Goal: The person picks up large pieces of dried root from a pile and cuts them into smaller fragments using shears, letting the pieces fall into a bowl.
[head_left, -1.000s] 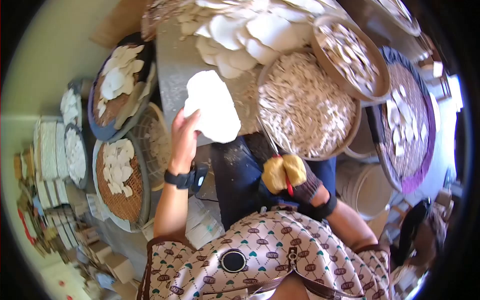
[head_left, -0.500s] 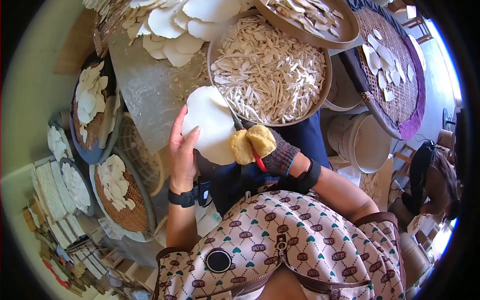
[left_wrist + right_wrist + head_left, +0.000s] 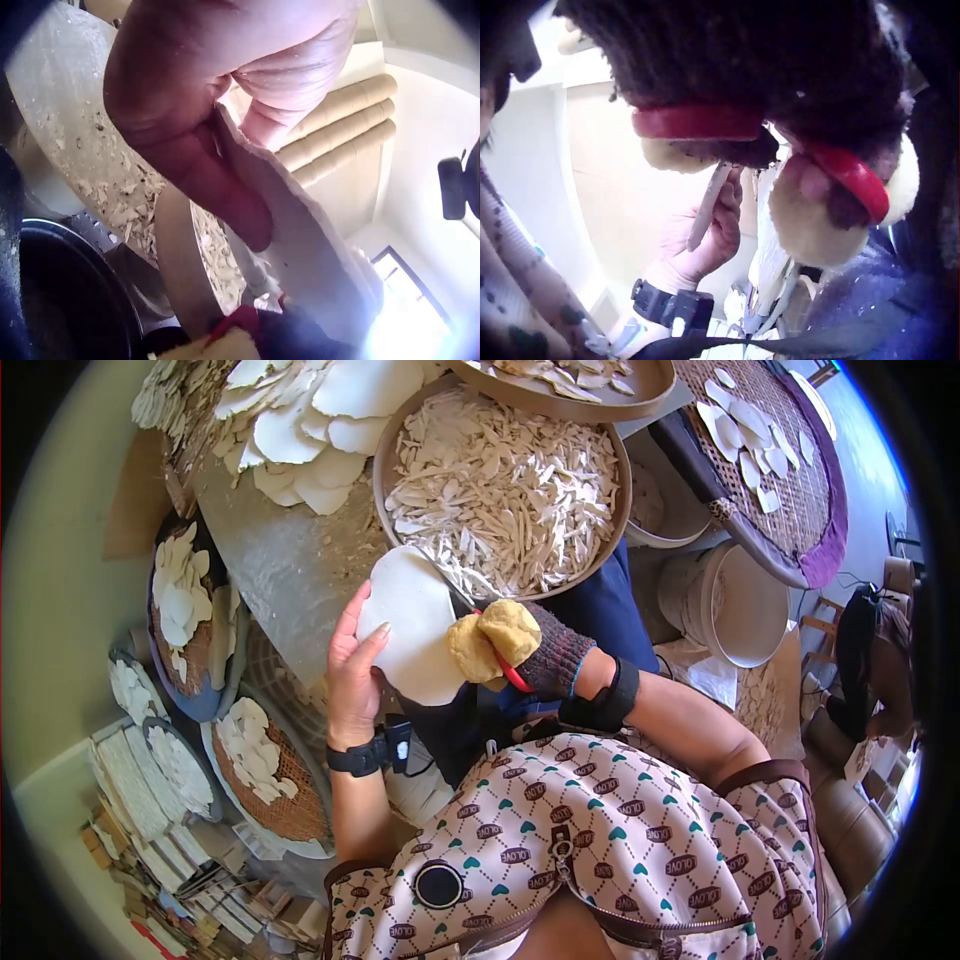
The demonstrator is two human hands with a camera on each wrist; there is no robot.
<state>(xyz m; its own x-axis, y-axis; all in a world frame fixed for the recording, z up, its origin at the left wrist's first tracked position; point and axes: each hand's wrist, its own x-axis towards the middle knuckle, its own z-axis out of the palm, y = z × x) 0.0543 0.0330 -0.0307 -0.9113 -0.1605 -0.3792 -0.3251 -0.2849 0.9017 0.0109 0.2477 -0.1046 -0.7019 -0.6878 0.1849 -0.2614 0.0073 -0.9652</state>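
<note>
My left hand (image 3: 352,675) pinches a flat white oval slice (image 3: 408,625), thumb lying on its upper face. In the left wrist view that slice (image 3: 311,240) shows edge-on, with a pale rough rim. Red-handled scissors (image 3: 514,674) are gripped in my right hand (image 3: 556,650), which wears a dark knitted glove. Yellow foam-like padding (image 3: 510,630) covers the finger area around the handles. The blades lie at the slice's upper right edge. From the right wrist view, both red handle loops (image 3: 697,122) surround gloved fingers.
Beyond the hands, a round tray (image 3: 622,510) holds many pale strips, partly overlapped by another tray (image 3: 570,405). More white slices (image 3: 300,440) are heaped on the metal table (image 3: 265,550). Woven trays stand at both sides; a bucket (image 3: 745,620) sits at right. Another person (image 3: 870,660) appears far right.
The scissors and right hand have come up to the slice, whose edge now meets the blades. The head view has shifted, and the left hand still holds the slice.
</note>
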